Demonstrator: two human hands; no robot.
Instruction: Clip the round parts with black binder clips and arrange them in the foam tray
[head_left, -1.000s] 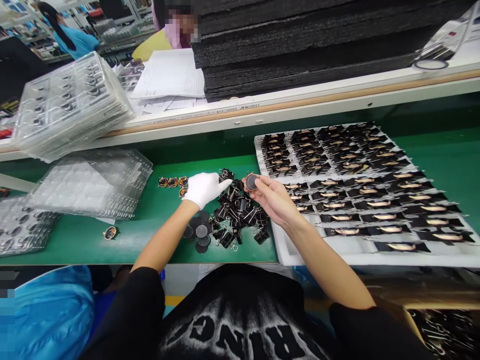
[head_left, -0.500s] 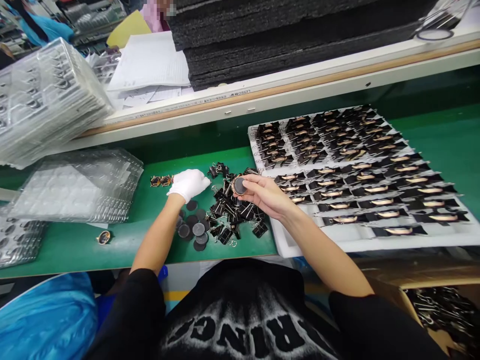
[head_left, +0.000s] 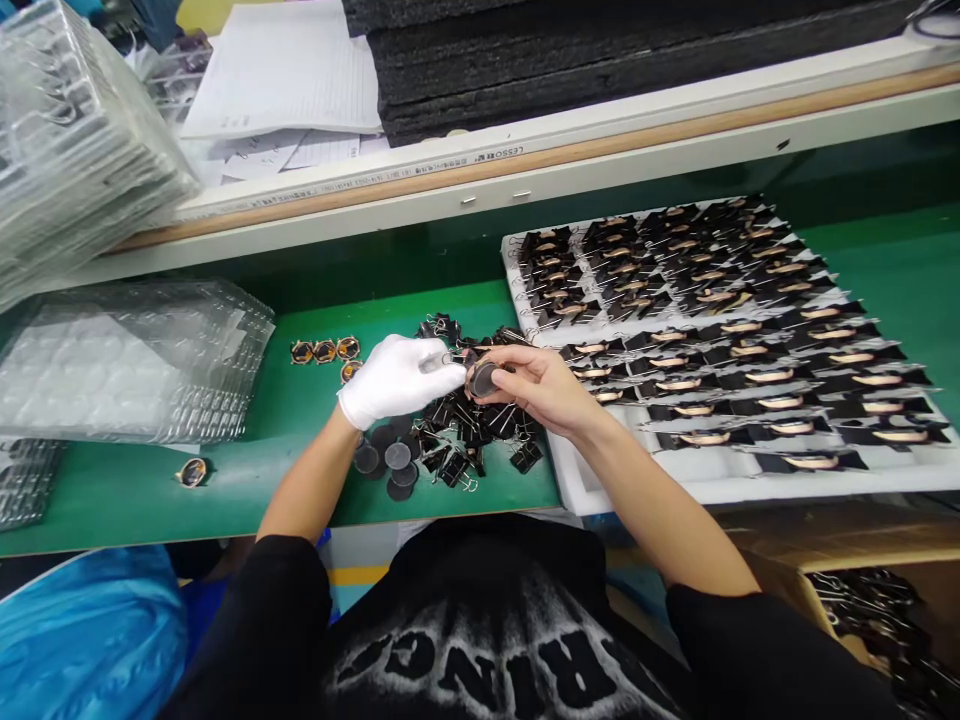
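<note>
My right hand (head_left: 544, 390), bare, pinches a round watch case with a dark disc (head_left: 484, 379) on its face, thumb on the disc. My left hand (head_left: 397, 378), in a white glove, holds a binder clip (head_left: 454, 357) by its wire handles at the watch case's upper left edge. Fingers partly hide the clip's jaws, so I cannot tell whether they bite on the case. Under both hands spreads a pile of black binder clips (head_left: 454, 465). Loose dark discs (head_left: 400, 456) lie beside it, below my left wrist. Several gold-rimmed watch cases (head_left: 324, 351) sit left of the glove.
At the right, a white foam tray (head_left: 581, 490) carries rows of clipped watch cases (head_left: 776, 403). One watch case (head_left: 193, 472) lies alone at the left, near clear plastic trays (head_left: 127, 370). A shelf edge (head_left: 420, 205) runs behind, bearing black foam sheets (head_left: 525, 80) and papers (head_left: 289, 70).
My left hand has moved right from the edge of the pile to the watch case, bringing a binder clip. My right hand keeps its hold. The view has shifted slightly.
</note>
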